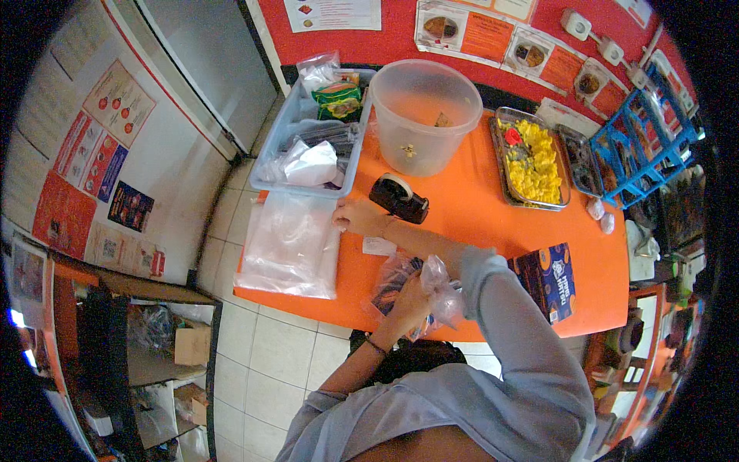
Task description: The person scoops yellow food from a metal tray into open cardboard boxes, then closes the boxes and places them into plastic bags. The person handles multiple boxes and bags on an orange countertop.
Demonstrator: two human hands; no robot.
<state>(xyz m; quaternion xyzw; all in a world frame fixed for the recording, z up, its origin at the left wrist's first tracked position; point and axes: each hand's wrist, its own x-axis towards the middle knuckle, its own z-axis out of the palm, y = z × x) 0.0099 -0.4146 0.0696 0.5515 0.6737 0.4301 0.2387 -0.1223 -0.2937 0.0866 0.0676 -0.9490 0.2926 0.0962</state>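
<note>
At the table's front edge, my left hand grips the gathered neck of a clear plastic bag. A dark printed packet shows through the plastic; its exact contents are hard to make out. My right arm crosses over the bag to the left. Its hand is curled beside the stack of clear plastic bags, and whether anything sits between its fingers cannot be seen. Right beside that hand stands a black tape dispenser with a roll of tape. A small white paper slip lies under the forearm.
Around the orange table stand a blue-grey plastic bin of packets, a translucent bucket, a glass dish with yellow pieces, and a blue plastic rack. A dark printed box lies at right.
</note>
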